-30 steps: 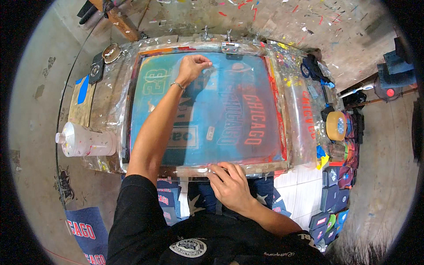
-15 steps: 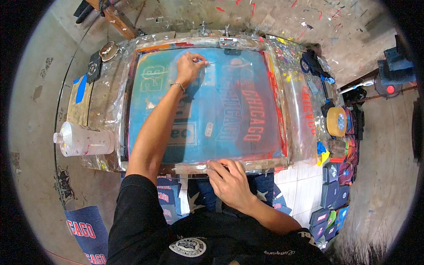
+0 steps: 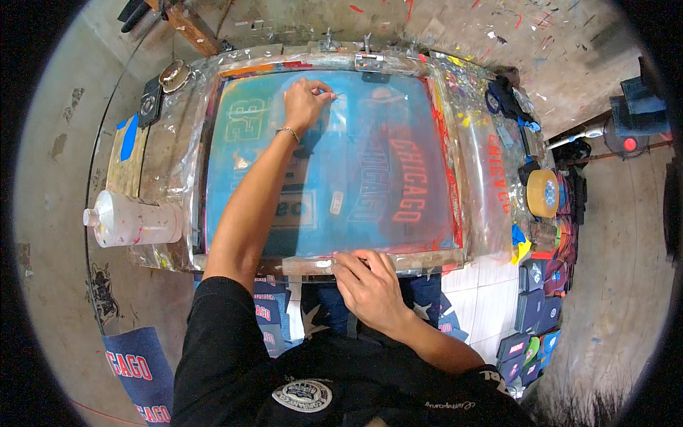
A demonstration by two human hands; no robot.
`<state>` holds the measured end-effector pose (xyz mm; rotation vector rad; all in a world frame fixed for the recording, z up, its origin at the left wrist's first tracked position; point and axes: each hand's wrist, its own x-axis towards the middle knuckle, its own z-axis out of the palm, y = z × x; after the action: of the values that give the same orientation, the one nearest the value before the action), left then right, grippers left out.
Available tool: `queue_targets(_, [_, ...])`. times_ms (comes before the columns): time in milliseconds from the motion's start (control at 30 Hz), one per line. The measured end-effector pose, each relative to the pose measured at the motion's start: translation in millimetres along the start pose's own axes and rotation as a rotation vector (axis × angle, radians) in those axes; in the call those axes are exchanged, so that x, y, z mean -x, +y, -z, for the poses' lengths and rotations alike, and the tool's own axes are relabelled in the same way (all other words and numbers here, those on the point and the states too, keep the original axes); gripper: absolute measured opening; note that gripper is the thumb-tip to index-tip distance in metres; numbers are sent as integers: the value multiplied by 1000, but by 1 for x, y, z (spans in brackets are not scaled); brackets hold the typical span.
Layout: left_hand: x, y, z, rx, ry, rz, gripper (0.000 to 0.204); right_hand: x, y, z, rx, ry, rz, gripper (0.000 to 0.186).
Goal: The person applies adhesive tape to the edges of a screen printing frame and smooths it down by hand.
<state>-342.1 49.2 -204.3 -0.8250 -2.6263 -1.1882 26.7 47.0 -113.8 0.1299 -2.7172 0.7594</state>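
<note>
12 o'clock: my left hand [image 3: 303, 104] still pinching, contents unclear | 6: right hand [image 3: 371, 290] resting on brown wooden frame [image 3: 430, 261], grip unclear; I'm seemingly steadying

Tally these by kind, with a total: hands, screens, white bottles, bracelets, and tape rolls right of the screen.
Hands: 2, left hand and right hand
Screen: 1
White bottle: 1
Bracelet: 1
Tape roll: 1
Total: 6
</note>
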Motion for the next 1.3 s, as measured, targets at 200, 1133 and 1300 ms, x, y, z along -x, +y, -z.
queue_targets(200, [-1, -2, -2, -1, -14, 10, 22, -5, 1, 1, -15, 3, -15, 22])
queue_targets(1133, [-2, 1, -2, 57, 1, 36, 23, -4, -5, 14, 72, -72, 11, 24])
queue_targets(1300, [-4, 0, -2, 60, 9, 58, 24, -4, -5, 15, 93, -148, 31, 28])
